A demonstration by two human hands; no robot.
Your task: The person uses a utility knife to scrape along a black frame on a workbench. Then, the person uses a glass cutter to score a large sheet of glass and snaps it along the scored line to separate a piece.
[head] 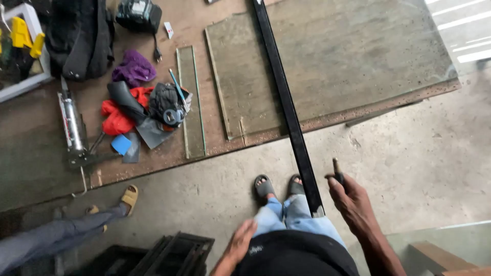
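Closed around a small dark-handled tool at four o'clock is the right hand; the left hand, loosely open and empty, is rested on the hip at six. Just beside the tool, a long black bar is laid across a glass sheet on the worn plywood board, over a bare concrete floor.

The large glass sheet looks smooth and faintly glossy, dusted with specks, and lies on a matt, worn wooden board. The narrow glass strip shows greenish edges. The long black straightedge has a satin, painted-metal look. The caulking gun is shiny bare metal. The red and purple cloths are soft, crumpled fabric. The concrete floor is rough and dull.
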